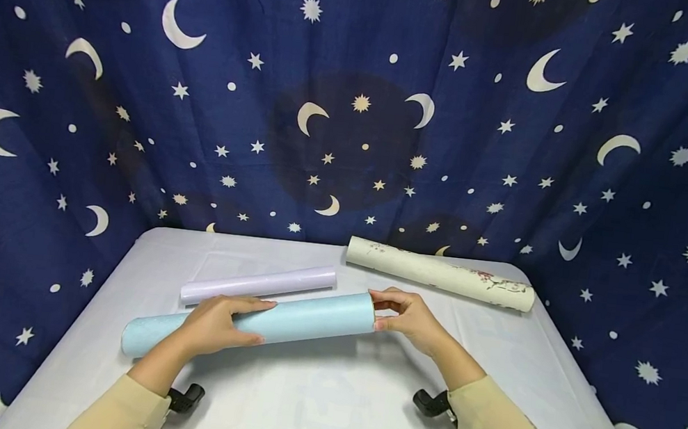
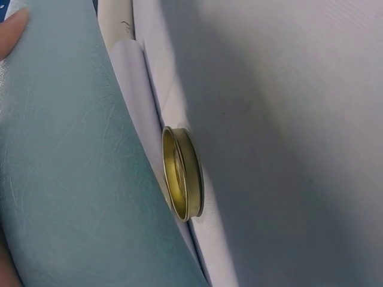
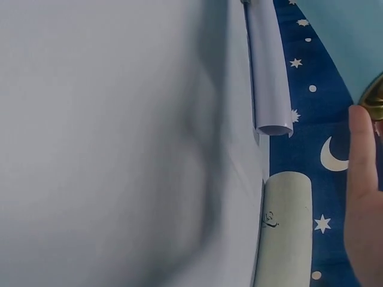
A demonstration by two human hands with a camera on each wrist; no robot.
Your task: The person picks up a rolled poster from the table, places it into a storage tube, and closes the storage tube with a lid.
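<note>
A long light-blue tube (image 1: 314, 320) slants above the white table, its right end higher in the head view. My left hand (image 1: 216, 323) grips it around the middle from above, thumb on the near side. At the right end, my right hand (image 1: 411, 319) pinches a gold metal lid (image 3: 374, 107) seated at the tube's mouth. Part of this lid lies outside the right wrist view. In the left wrist view a second gold lid (image 2: 184, 173), a shallow ring shape, rests on the table beyond the tube; the head view hides it.
Behind the tube lies a pale purple roll (image 1: 261, 285). A cream roll with a floral branch print (image 1: 438, 272) lies at the back right of the white table (image 1: 323, 408). A dark blue curtain (image 1: 361, 55) with moons and stars surrounds the back and sides.
</note>
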